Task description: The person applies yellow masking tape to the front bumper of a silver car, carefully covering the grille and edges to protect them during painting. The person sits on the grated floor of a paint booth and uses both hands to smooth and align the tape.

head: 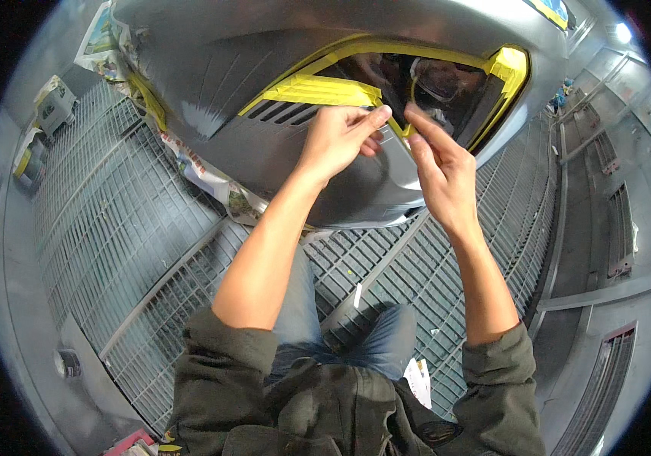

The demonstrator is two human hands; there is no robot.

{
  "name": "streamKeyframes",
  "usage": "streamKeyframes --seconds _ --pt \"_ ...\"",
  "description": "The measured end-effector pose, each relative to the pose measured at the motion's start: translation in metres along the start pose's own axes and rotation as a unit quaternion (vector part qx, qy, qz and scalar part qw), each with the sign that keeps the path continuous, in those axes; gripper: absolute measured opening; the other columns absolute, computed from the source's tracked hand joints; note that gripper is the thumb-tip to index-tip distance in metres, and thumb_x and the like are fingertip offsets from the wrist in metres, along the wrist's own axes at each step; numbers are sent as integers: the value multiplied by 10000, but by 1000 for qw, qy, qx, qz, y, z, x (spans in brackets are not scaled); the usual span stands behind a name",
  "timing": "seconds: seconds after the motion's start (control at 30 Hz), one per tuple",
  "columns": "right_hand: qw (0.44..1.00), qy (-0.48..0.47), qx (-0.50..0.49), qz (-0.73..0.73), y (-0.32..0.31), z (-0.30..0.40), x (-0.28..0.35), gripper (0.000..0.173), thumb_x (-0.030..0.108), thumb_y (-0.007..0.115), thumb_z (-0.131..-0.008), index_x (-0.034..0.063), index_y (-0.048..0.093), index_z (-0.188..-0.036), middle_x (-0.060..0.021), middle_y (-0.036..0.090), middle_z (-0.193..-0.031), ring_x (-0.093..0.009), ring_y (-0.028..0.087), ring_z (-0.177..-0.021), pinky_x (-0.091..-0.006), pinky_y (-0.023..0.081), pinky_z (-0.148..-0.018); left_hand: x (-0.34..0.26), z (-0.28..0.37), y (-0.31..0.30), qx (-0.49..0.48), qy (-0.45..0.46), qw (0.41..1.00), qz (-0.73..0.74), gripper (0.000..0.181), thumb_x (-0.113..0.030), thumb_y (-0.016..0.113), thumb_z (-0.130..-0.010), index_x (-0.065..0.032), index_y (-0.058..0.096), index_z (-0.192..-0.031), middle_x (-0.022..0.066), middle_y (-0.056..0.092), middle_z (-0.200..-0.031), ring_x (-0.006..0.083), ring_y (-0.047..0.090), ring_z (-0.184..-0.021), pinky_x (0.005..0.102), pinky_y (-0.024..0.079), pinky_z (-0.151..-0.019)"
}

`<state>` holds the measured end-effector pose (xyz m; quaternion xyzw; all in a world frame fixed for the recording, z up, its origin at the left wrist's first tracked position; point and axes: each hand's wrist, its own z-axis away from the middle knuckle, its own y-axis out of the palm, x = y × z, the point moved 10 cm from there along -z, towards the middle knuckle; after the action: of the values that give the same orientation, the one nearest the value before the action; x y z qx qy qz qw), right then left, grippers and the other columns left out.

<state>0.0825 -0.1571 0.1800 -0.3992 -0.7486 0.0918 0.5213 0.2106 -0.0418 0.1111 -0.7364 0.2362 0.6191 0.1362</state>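
Observation:
A grey car body panel with slotted vents curves across the upper middle, and a glossy dark lamp is set into it. Yellow masking tape covers part of the vents and borders the lamp. My left hand is at the lamp's lower left corner, thumb raised beside the tape; whether it grips the tape is unclear. Just right of it, my right hand pinches a narrow piece of yellow tape between thumb and forefinger at the lamp's lower edge.
Printed paper is fixed along the panel's left and lower rim. Metal floor grating lies below, with a white scrap between my legs. Taped objects stand by the left wall. Vent grilles line the right wall.

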Motion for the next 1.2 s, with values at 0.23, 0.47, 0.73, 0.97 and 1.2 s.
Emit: streamKeyframes --seconds 0.23,0.47,0.73,0.97,1.2 --pt "979 -73 146 123 39 -25 24 661 231 551 -953 90 312 -1554 -254 735 -913 -456 712 -899 -522 541 -865 4 13 -18 15 8 989 146 179 -128 787 -943 34 753 -1012 64 746 -893 112 698 -769 245 575 -697" --pt "936 -68 150 312 42 -67 32 314 282 612 -1011 39 771 -1130 -132 681 -611 -242 721 -604 -379 564 -656 -6 -3 -91 -227 81 970 39 137 -81 771 -939 49 762 -980 81 761 -800 107 724 -686 229 561 -635" --pt "923 -116 -10 367 36 -89 47 269 276 645 -916 53 791 -880 -259 723 -809 -430 739 -797 -514 600 -761 -24 1 -92 -323 132 936 34 169 -115 786 -929 52 762 -945 93 766 -766 113 715 -611 252 558 -568" --pt "914 -136 -28 381 36 -86 51 275 315 678 -921 70 800 -935 -219 733 -789 -410 735 -766 -482 598 -733 -28 0 -97 -343 150 927 -15 206 -143 812 -912 50 744 -894 99 745 -702 127 698 -562 262 550 -533" --pt "922 -154 -48 351 36 -85 47 276 297 664 -901 58 774 -819 -235 708 -734 -422 728 -721 -508 601 -700 -21 -4 -72 -323 73 943 -25 253 -176 846 -875 11 723 -757 93 711 -608 133 675 -510 294 521 -511"
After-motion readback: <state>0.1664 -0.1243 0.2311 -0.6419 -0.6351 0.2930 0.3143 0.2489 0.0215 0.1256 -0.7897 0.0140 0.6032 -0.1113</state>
